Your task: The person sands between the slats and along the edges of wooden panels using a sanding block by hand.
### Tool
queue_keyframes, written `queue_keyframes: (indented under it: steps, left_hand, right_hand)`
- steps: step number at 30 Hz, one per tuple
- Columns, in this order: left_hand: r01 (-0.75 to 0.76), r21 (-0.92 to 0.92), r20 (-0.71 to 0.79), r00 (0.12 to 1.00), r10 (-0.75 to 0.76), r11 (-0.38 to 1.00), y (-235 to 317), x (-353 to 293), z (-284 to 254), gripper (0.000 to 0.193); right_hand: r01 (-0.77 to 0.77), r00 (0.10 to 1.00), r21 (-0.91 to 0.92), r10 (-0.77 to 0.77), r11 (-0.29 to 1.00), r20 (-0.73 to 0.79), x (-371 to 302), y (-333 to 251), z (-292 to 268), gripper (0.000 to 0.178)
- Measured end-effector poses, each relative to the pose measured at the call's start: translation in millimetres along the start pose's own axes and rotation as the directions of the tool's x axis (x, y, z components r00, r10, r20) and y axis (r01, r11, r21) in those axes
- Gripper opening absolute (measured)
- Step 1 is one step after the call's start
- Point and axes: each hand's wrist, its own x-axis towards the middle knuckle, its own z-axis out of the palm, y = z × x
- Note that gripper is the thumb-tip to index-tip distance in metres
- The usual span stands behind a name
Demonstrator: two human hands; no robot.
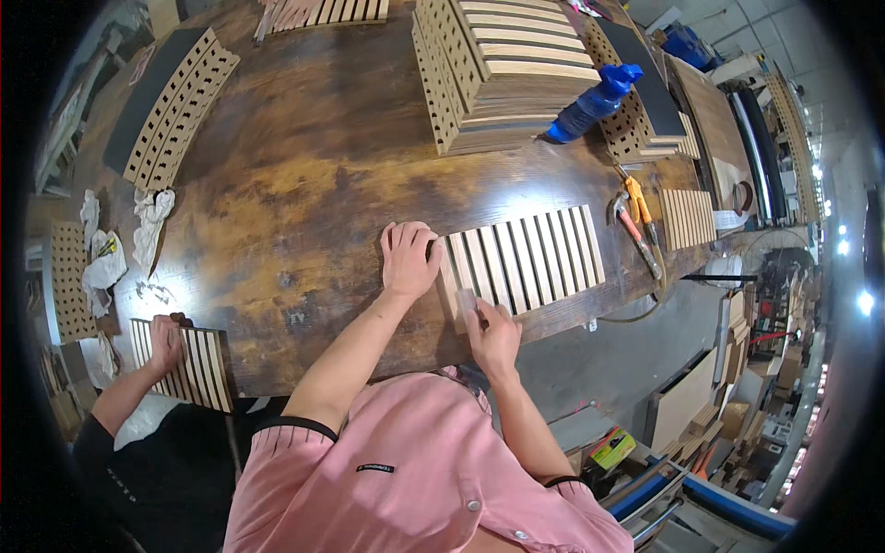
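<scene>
A slatted wooden panel (525, 261), pale strips with dark gaps between them, lies on the brown table (304, 194) in front of me. My left hand (410, 263) rests at its left end, fingers stretched out and lying toward the table, the thumb side against the panel's edge. My right hand (495, 343) is closed at the panel's near left corner. Between its fingers is a small flat pale piece (468, 302), held against the end strip; its exact kind is unclear.
Stacked slatted panels (516, 83) stand beyond, next to a blue bottle (595, 103). A hammer (638, 238) and an orange-handled tool (636, 198) lie right. Crumpled white paper (152, 226) lies left. A co-worker's hand (167, 344) holds another panel; another person's hand (290, 13) shows far off.
</scene>
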Motion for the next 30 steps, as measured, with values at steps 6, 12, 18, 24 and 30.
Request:
queue_keyframes:
  steps: [6, 12, 18, 24, 30]
  left_hand:
    - [-0.02, -0.012, 0.005, 1.0, 0.02, 1.0, 1.3, 3.1, 1.1, 0.016]
    - [-0.036, 0.002, -0.038, 0.999, 0.036, 0.999, -1.3, -1.7, 2.9, 0.015]
    - [-0.017, -0.019, 0.008, 1.0, 0.017, 1.0, 2.0, -0.9, -1.6, 0.015]
    - [-0.047, -0.007, 0.01, 0.999, 0.047, 0.999, -1.1, 3.3, 1.7, 0.017]
    - [-0.001, -0.015, 0.042, 0.999, 0.001, 1.0, -3.4, 0.0, 1.1, 0.014]
  right_hand:
    - [0.034, 0.997, 0.007, -0.034, 0.999, -0.075, 87.2, -29.5, 26.7, 0.03]
    - [0.036, 0.998, -0.064, -0.039, 0.997, -0.049, 84.5, -26.3, 30.7, 0.034]
    - [-0.012, 0.999, -0.015, 0.012, 1.0, 0.05, -6.2, 1.8, -2.3, 0.033]
    - [0.084, 0.985, -0.007, -0.084, 0.996, -0.153, 115.3, -39.2, 37.3, 0.03]
    - [0.03, 1.0, -0.064, -0.03, 0.997, 0.011, 37.1, -21.6, 5.6, 0.029]
